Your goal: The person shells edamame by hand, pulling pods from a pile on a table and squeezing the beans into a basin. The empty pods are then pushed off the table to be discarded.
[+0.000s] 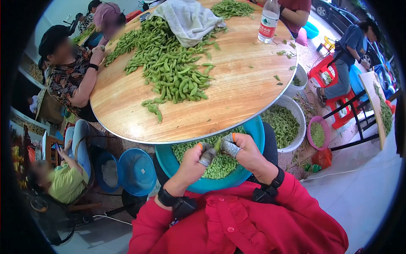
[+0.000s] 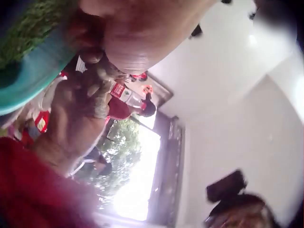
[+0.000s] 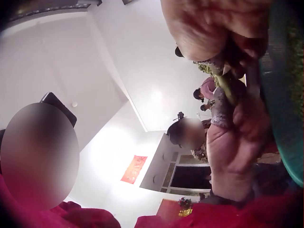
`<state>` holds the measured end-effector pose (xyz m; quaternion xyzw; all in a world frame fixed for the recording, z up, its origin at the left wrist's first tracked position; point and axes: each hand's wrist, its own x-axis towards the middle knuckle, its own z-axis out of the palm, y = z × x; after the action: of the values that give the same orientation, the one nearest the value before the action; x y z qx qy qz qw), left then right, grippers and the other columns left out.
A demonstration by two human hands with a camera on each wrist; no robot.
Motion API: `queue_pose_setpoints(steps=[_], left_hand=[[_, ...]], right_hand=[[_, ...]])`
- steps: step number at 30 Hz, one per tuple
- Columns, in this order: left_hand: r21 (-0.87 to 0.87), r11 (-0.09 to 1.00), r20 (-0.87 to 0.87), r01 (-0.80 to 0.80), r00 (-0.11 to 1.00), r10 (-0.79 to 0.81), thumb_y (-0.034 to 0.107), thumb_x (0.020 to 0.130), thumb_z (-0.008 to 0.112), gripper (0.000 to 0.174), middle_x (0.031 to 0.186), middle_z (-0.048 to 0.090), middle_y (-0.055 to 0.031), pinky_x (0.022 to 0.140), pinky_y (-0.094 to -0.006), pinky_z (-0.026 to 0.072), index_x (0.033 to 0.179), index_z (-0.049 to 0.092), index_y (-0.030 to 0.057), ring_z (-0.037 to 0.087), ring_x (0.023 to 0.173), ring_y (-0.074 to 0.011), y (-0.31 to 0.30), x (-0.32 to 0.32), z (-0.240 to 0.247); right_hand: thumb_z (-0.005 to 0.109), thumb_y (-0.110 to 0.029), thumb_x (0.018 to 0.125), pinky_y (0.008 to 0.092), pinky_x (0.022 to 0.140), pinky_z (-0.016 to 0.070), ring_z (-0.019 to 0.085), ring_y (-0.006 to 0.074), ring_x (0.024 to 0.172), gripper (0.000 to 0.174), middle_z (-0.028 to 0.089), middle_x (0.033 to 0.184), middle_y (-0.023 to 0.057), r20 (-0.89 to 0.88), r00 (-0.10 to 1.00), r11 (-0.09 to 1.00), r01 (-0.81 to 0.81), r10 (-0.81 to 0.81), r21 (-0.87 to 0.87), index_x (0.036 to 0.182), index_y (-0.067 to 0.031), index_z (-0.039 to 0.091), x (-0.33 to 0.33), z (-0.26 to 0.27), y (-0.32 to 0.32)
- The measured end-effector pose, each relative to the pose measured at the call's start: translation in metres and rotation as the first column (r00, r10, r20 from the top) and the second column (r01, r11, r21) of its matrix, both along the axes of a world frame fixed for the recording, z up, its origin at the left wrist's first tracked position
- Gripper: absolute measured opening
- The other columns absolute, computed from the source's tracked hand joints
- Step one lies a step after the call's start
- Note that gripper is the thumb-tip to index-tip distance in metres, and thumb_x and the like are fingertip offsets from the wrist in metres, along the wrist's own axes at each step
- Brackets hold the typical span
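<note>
Now, left hand [image 1: 192, 163]: pinches one end of the pod [image 1: 217, 146], low middle of the frame.
Right hand [image 1: 247, 153]: pinches the other end.
Bowl [image 1: 165, 161]: just under the pod, holding beans [image 1: 222, 167].
Table [image 1: 237, 93]: upper middle, piled with pods.
Risk: a hard squeeze could shoot beans past the bowl.

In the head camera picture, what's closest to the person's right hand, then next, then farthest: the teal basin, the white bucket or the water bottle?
From the right hand, pinching an edamame pod:
1. teal basin, right under the hand.
2. white bucket, beside the table, on the right.
3. water bottle, upright at the table's far edge.
</note>
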<state>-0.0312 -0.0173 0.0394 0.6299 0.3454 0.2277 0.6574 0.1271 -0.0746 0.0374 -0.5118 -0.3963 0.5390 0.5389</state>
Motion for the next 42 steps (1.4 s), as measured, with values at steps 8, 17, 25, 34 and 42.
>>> queue_pose_setpoints(steps=[8,17,25,34,42], left_hand=[[0.803,0.581,-0.257,0.134,0.957,0.135,0.016,0.077,0.058,0.02,0.067,0.055,-0.0148,0.047,-0.0345,0.0409,0.088,0.054,-0.001,0.053,0.054,-0.0291,-0.005,-0.005,-0.019],[-0.301,0.945,0.29,-0.128,0.932,0.218,0.027,0.089,0.045,0.025,0.068,0.051,0.0019,0.048,-0.0215,0.0317,0.086,0.054,0.0033,0.042,0.054,-0.0071,-0.011,-0.005,-0.03],[-0.145,0.987,0.119,-0.072,0.989,0.09,0.016,0.081,0.058,0.016,0.068,0.052,0.0002,0.051,-0.0189,0.037,0.09,0.054,0.0029,0.046,0.058,-0.005,-0.005,-0.004,-0.017],[0.167,0.982,0.004,0.089,0.996,-0.091,0.007,0.078,0.059,0.016,0.072,0.053,-0.0008,0.059,-0.0203,0.04,0.09,0.051,0.0001,0.046,0.068,-0.0044,0.004,-0.008,-0.021],[-0.092,0.994,0.065,0.063,0.996,-0.057,0.003,0.077,0.05,0.018,0.076,0.051,-0.0008,0.062,-0.0217,0.04,0.094,0.049,0.0014,0.047,0.069,-0.0082,0.008,-0.008,-0.028]], right_hand=[[0.051,-0.014,0.085,0.0208,0.06,0.0393,0.047,0.005,0.069,0.015,0.056,0.076,-0.0024,-0.203,0.969,0.984,-0.159,0.14,-0.08,0.087,-0.0013,0.059,0.004,0.001,-0.003],[0.054,-0.015,0.084,0.023,0.07,0.0444,0.053,0.0068,0.075,0.017,0.059,0.08,-0.0002,-0.281,0.949,0.982,-0.096,0.14,0.166,0.09,-0.0002,0.057,-0.007,-0.028,-0.001],[0.053,-0.009,0.081,0.0225,0.057,0.0401,0.046,0.0056,0.063,0.01,0.057,0.07,-0.0017,-0.006,0.998,0.998,-0.061,0.061,0.012,0.081,-0.0005,0.058,-0.002,-0.02,-0.003],[0.056,-0.004,0.074,0.0286,0.048,0.0365,0.041,0.013,0.052,0.006,0.047,0.056,0.0097,0.331,0.943,0.982,-0.085,0.024,0.169,0.073,0.0004,0.053,-0.003,-0.009,-0.002],[0.056,-0.005,0.074,0.031,0.047,0.0358,0.045,0.0207,0.049,0.008,0.047,0.057,0.0134,0.516,0.851,0.978,-0.01,-0.101,0.209,0.07,0.0007,0.052,-0.009,-0.003,-0.004]])
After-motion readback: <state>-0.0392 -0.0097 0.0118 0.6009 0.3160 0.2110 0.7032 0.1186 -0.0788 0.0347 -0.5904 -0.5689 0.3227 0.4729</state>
